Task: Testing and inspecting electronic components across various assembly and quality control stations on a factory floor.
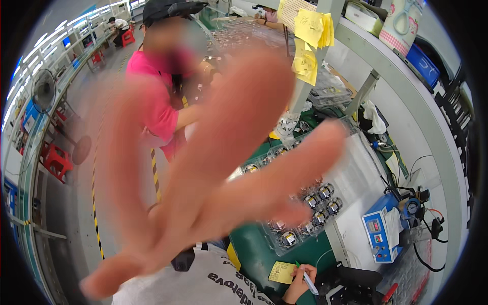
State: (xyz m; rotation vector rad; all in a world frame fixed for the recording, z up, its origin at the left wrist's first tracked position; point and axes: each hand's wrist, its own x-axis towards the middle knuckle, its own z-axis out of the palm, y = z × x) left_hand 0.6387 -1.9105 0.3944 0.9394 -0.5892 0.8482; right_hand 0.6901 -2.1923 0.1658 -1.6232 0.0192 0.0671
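Observation:
My left hand (188, 203) looms close to the camera, blurred, with its fingers spread wide and nothing visible in them. It hides much of the middle of the view. At the bottom right, my right hand (296, 288) grips a slim pen (309, 282) with a white barrel and a green end. Beside that hand a yellow paper note (281, 273) with handwriting lies on the green mat (251, 247). Beyond it, partly covered by my left fingers, a clear plastic tray (278, 244) carries several round black-and-silver parts with small labels.
A blue box with displays (381, 231) and a pressure gauge (413, 207) stand at the right, among cables. Black equipment (351, 284) sits near my right hand. Yellow notes (311, 28) hang on a post. Beyond my left hand a person in a pink shirt (152, 99) is at work.

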